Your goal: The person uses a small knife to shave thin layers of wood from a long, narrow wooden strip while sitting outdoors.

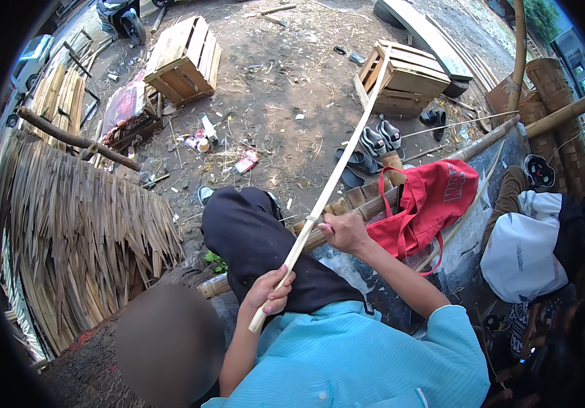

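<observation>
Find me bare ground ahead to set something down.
Best: dirt between the left wooden crate and right wooden crate, scraps aside. Narrower: between the red-and-white packet and pale bamboo strip. Crowded: beyond the right hand, with the red tote bag and gray sneakers.

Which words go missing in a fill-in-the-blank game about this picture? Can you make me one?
1. The long bamboo strip is gripped near its lower end by the person's ____ hand.
2. The cloth tote bag to the right of the person's right hand is coloured ____.
3. Counting the slatted wooden crates standing on the dirt ground, you get ____.

Missing words: left; red; two.
</observation>
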Demonstrator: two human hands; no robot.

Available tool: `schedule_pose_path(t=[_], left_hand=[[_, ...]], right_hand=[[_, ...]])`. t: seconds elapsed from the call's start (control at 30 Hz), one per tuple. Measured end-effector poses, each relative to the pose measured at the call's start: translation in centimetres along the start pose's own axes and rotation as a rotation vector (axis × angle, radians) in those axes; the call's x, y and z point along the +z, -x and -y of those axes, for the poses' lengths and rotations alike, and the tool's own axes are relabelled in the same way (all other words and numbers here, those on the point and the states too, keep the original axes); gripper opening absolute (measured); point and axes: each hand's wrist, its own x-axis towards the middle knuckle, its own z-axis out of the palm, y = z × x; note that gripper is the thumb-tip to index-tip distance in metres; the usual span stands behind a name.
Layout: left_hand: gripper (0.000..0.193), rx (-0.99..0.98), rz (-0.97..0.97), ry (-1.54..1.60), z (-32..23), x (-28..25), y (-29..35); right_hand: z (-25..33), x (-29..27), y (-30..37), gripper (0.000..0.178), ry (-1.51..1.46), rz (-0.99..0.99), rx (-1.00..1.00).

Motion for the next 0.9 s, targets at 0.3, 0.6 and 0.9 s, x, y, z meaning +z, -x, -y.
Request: schedule_pose_path(t=[0.3,0.6,0.9], left_hand=[[0.035,-0.027,-0.053,-0.142,0.0,0.8,0.3],[0.038,-0.049,-0.081,-0.241,-1.3,0.3,-0.1],[0.040,-0.023,-0.192,-0.387,0.2,2.3,-0.2]], right_hand=[[-0.9,-1.2,-0.6,0.038,0.044,0.065,0.025],[-3.6,0.7,-2.2,0.041,0.110,-0.110,0.006],[-7.0,-1.0,-2.2,0.042,0.273,-0.134,0.140]])
